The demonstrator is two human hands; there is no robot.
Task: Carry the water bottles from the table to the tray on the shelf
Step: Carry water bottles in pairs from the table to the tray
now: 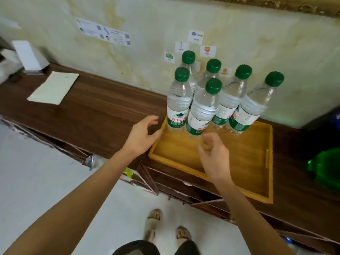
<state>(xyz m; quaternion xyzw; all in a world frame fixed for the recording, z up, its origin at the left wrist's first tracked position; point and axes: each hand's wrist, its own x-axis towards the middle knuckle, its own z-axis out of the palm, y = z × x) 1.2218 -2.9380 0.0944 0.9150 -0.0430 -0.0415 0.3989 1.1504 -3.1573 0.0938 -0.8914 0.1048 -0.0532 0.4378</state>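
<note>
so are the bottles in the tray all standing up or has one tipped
All upright: six water bottles stand in the tray, green caps on top. Their lean looks like wide-angle distortion. Neither hand holds one.

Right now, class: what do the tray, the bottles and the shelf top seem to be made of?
Tray: likely wood or bamboo, honey-yellow with a faint grain. Bottles: clear thin plastic, ribbed, with glossy green caps and printed labels. Shelf top: dark wood-grain surface, possibly laminate rather than solid wood.
</note>
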